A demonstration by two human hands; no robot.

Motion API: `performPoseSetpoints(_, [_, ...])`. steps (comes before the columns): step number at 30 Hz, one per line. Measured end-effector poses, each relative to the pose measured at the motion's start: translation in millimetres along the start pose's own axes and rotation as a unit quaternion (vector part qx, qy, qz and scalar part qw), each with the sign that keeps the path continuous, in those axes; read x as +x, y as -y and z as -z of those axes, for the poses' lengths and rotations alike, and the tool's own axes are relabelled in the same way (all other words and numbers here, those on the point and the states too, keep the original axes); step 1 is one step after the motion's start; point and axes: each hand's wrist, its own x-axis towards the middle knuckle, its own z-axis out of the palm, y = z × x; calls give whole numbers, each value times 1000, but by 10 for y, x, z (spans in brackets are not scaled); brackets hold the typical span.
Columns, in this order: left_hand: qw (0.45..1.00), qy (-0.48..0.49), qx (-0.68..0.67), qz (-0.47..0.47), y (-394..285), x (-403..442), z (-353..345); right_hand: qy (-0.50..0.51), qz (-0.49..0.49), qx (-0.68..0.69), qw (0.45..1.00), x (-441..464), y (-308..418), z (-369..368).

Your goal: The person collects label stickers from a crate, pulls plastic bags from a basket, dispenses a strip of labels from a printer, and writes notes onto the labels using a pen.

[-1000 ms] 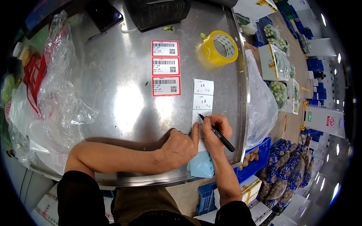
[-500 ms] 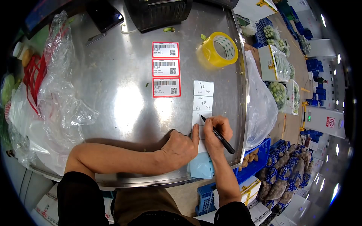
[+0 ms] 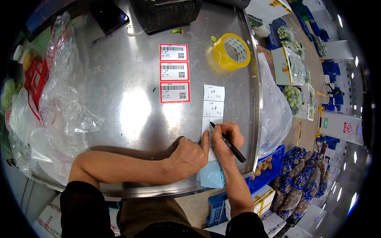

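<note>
My right hand (image 3: 228,139) is closed around a black marker pen (image 3: 233,148), its tip on a strip of white labels (image 3: 213,109). Handwriting fills the upper two labels, and a few strokes stand on the third. A straight index finger of my left hand (image 3: 191,156) presses on the strip's left edge; its thumb is apart and the other fingers curl under, partly hidden. Light-blue backing paper (image 3: 212,174) at the strip's lower end reaches the table's near edge. Left of the strip lie three red-bordered barcode labels (image 3: 174,73) in a column.
On the metal table (image 3: 119,75) are a roll of yellow tape (image 3: 231,51), a black machine (image 3: 166,15), a phone (image 3: 109,17) and clear plastic bags (image 3: 65,87) at left. Right of the table are a blue crate (image 3: 274,168) with potatoes and filled sacks (image 3: 299,182).
The pen tip has shifted slightly left, and another stroke shows on the third label. My left hand stays in place.
</note>
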Motion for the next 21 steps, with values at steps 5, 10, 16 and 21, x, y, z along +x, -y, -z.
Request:
performPoseSetpoints(5, [1000,0,-7,2,-1,3,4,-17,-19,27,999,-13,-18,-6])
performPoseSetpoints(10, [1000,7,-5,1,-3,-2,-1,-35,-7,33,999,14,-35,-37])
performPoseSetpoints(16, [1000,6,-2,-1,-4,-5,0,-21,-15,35,999,7,-16,-18])
performPoseSetpoints(21, [1000,1,2,-7,3,-10,-2,-12,-33,33,999,-1,1,-16])
